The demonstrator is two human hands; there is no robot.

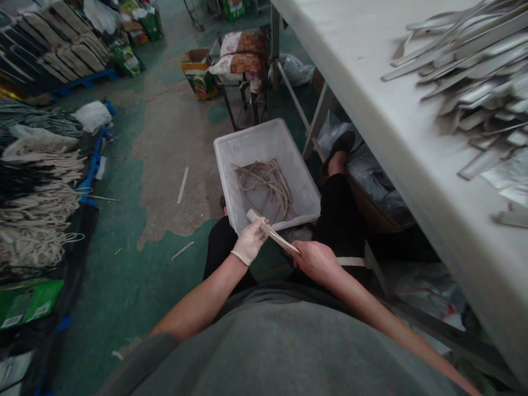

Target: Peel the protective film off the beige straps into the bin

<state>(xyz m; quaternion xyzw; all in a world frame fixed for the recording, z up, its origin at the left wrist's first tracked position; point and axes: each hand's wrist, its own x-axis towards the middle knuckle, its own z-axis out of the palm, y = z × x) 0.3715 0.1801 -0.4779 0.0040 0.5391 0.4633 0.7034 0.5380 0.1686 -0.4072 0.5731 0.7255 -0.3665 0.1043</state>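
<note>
cream-coloured, the flat strap (280,239) slants over the near rim of the white plastic tub (247,144), close to its near left corner, with the gloved left hand (252,241) pinched on it toward its far end and the bare right hand (317,258) clamped round its near end. work on this piece looks under way rather than finished, since both hands grip it. some loose straps (270,184) already lie on the tub's floor, while a large heap of flat strips (482,71), set in from the long near edge of the bench (363,60), appears left to handle, though their exact number cannot be told.
</note>
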